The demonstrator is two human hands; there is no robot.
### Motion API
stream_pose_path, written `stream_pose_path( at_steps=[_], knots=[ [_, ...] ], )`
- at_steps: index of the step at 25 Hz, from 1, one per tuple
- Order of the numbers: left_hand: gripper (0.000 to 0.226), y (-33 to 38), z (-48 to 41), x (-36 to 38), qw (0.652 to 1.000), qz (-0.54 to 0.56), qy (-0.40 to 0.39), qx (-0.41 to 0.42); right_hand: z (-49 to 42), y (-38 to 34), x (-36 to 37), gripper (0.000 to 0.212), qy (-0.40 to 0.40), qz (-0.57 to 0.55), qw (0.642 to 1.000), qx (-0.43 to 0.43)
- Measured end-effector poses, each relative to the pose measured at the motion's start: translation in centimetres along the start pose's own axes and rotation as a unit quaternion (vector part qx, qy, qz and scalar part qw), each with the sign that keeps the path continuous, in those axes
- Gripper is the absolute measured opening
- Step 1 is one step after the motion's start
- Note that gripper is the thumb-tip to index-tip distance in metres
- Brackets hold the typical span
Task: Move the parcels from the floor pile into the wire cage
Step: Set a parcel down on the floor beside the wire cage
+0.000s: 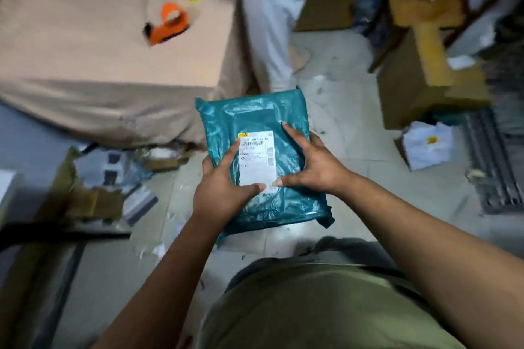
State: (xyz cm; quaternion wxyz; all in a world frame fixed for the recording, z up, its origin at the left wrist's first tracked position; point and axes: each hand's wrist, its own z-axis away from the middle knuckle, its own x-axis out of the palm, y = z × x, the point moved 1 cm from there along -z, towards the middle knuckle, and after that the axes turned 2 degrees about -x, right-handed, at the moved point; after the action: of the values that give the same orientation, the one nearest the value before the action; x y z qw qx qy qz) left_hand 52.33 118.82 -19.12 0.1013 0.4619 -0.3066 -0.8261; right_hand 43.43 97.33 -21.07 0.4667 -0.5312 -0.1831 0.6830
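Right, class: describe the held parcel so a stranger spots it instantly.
Find the tiled floor beside the beige table. Above it, the left hand and right hand hold a flat parcel. Unlike the brown boxes nearby, it is teal with a white barcode label.

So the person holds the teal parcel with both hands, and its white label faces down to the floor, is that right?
Not quite. The person holds the teal parcel with the left hand and the right hand, but its white label faces up toward the camera, not down to the floor. The head view shows this.
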Motion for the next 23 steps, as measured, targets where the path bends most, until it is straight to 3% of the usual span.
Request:
stream_pose_path(
  at_steps=[4, 10, 19, 23],
  knots=[
    [0.111, 11.0, -5.5, 5.8, 0.991, -0.031, -0.083, 0.103, 3.3, 7.1, -8.9, 0.127, 0.098, -0.047, 0.99, 0.085],
    [0.112, 28.5, -10.2, 18.2, 0.95, -0.077, -0.206, 0.221, 9.0, 17.9, -22.2, 0.129, 0.246, -0.088, 0.943, 0.204],
    [0.112, 41.2, -18.3, 29.8, 0.864, -0.191, -0.341, 0.317, 9.1, 27.2, -28.4, 0.128, 0.361, -0.19, 0.86, 0.306],
    [0.111, 44.5, -20.3, 33.6, 0.826, -0.23, -0.391, 0.333, 9.3, 29.9, -29.4, 0.126, 0.375, -0.223, 0.835, 0.336]
  ],
)
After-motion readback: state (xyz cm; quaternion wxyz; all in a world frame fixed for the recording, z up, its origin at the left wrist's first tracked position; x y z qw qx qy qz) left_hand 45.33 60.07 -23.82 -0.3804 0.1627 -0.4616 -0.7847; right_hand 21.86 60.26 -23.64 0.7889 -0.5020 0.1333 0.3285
